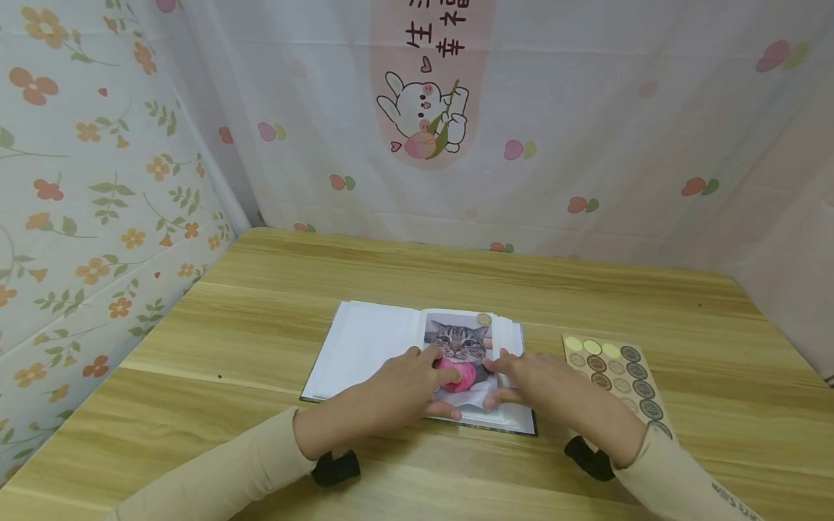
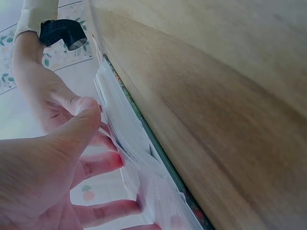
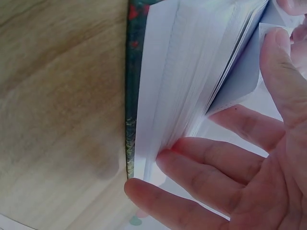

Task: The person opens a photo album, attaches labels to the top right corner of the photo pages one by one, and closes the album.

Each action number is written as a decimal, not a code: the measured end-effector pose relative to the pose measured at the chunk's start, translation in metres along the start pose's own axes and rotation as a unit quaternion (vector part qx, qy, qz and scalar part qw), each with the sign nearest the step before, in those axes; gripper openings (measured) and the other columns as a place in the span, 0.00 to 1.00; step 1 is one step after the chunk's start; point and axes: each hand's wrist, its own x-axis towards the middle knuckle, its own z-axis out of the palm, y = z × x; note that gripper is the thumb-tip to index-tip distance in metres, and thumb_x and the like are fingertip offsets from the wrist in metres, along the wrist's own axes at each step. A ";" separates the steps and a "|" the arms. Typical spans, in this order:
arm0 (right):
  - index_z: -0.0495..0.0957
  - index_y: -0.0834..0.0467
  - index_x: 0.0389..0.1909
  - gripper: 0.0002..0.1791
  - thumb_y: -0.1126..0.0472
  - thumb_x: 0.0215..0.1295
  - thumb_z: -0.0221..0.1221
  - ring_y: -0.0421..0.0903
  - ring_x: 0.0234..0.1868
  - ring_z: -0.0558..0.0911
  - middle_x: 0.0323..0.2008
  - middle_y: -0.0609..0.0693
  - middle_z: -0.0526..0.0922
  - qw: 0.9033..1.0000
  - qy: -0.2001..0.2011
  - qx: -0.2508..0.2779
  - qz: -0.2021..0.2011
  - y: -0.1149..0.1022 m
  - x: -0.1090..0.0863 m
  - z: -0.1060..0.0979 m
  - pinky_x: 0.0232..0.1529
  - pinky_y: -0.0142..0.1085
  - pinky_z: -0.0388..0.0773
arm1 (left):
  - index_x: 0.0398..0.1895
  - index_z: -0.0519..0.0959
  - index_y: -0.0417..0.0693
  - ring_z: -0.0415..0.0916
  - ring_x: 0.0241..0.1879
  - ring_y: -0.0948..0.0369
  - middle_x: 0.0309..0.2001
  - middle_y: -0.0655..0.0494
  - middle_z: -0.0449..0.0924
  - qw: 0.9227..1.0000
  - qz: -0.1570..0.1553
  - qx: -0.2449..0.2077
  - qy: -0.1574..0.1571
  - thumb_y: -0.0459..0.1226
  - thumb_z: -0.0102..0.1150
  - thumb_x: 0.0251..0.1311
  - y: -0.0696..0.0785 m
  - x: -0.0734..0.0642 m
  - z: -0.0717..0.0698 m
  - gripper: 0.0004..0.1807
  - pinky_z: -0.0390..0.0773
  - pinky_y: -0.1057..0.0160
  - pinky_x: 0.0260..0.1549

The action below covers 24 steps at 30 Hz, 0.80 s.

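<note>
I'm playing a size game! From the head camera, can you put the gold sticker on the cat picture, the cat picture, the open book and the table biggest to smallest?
1. Table
2. Open book
3. Cat picture, partly covered by fingers
4. Gold sticker

Bare tabletop [image 1: 195,340] leaves room at the frame's left and far right, and above the open album [image 1: 371,340] up to the curtain [image 1: 554,181]. At centre, the left hand [image 1: 413,380] and right hand [image 1: 537,380] crowd the album's right page; rightward lies a flat sticker sheet [image 1: 615,380].
</note>
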 end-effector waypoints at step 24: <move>0.59 0.52 0.69 0.48 0.32 0.50 0.56 0.61 0.57 0.74 0.64 0.64 0.66 0.986 -0.114 0.114 0.034 0.012 -0.005 -0.011 0.56 0.55 0.69 | 0.51 0.78 0.56 0.74 0.36 0.56 0.48 0.49 0.73 0.999 0.021 -0.024 -0.006 0.52 0.49 0.64 -0.003 -0.002 -0.003 0.19 0.78 0.61 0.35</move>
